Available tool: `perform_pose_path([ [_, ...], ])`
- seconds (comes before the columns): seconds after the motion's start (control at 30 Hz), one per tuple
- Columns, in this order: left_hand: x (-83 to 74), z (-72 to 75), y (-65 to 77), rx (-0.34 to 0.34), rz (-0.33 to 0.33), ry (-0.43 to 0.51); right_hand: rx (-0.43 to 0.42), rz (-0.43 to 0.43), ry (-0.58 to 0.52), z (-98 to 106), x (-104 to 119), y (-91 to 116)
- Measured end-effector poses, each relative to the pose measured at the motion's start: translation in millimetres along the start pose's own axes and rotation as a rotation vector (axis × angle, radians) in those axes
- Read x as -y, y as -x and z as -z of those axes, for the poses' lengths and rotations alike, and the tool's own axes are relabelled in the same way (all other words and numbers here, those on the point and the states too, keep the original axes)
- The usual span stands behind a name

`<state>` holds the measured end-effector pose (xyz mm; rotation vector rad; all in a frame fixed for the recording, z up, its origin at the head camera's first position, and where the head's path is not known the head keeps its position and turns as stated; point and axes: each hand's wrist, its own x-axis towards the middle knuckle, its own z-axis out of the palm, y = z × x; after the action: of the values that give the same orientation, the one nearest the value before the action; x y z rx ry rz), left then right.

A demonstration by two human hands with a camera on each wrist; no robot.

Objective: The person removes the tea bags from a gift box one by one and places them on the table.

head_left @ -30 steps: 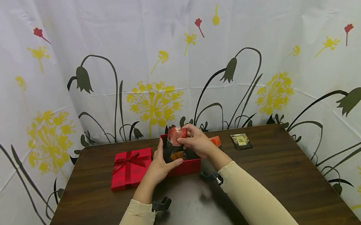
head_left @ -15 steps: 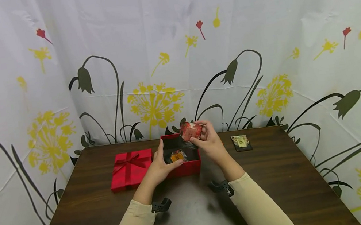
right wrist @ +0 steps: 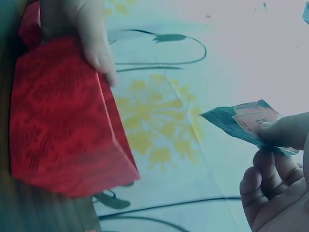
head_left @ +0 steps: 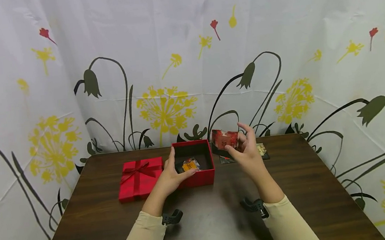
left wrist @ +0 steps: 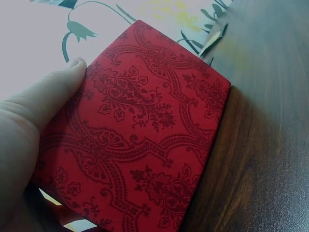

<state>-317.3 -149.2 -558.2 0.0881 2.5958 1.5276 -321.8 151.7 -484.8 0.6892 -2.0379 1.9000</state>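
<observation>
A red patterned gift box without its lid stands on the table, dark inside. One small packet with an orange label lies in it. My left hand holds the box at its left front corner, thumb over the rim; the left wrist view shows the thumb at the edge of the box's wall. Right of the box and above the table, my right hand pinches a small red-and-black packet between thumb and fingers. The right wrist view shows this packet tilted, apart from the box.
The red lid with a ribbon bow lies left of the box. At the table's back, behind my right hand, lie a dark packet with a pale label and another flat packet, partly hidden. A flowered curtain hangs behind the table.
My right hand has lifted the red packet out from over the box and carried it to the right. The left hand has stayed on the box.
</observation>
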Motion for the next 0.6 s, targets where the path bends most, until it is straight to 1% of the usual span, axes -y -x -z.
perform_pose_path([
  [0.03, 0.1, -0.1, 0.3, 0.003, 0.005, -0.006, -0.009, -0.002, 0.006, 3.7, -1.8, 2.8],
  [0.13, 0.9, 1.5, 1.0, 0.006, 0.015, -0.019, -0.036, -0.05, 0.01, 14.5, -12.1, 8.8],
  [0.27, -0.2, 4.8, 0.4, -0.001, 0.005, -0.015, -0.084, -0.09, 0.03, 31.2, -22.2, 7.3],
  [0.43, -1.2, 4.2, 0.4, 0.011, 0.012, -0.01, -0.158, -0.084, 0.06, 54.7, -19.5, 6.7],
  [0.6, -0.6, 0.0, -0.5, 0.007, 0.017, -0.002, -0.199, -0.069, 0.063, 77.1, -11.7, 6.7],
])
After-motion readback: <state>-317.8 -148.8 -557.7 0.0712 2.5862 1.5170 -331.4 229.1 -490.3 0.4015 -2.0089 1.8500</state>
